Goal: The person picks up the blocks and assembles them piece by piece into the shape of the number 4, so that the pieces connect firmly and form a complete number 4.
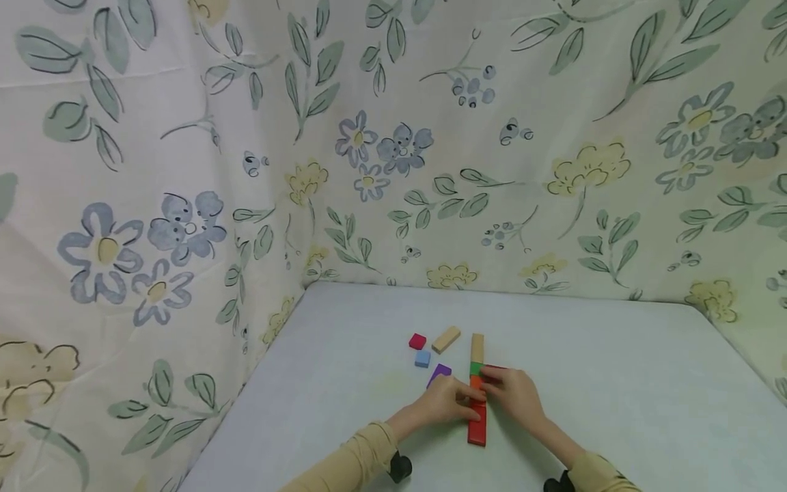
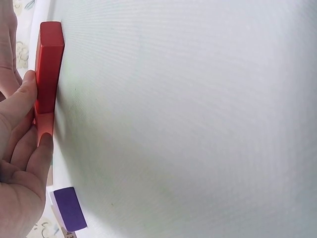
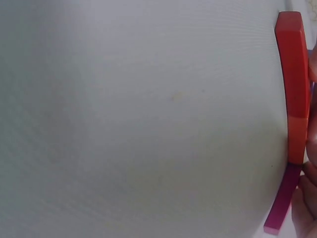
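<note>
A straight row of blocks lies on the table: a red block nearest, an orange block, a green block and a natural wood block farthest. My left hand touches the row from its left side, thumb on the red block and a fingertip on the orange block. From the right, my right hand touches the row by the green and orange blocks. A magenta block slants off beside the right fingers, mostly hidden in the head view.
Left of the row lie a purple block, a small blue block, a small red block and a loose wood block. Flower-patterned cloth hangs behind and beside the white table.
</note>
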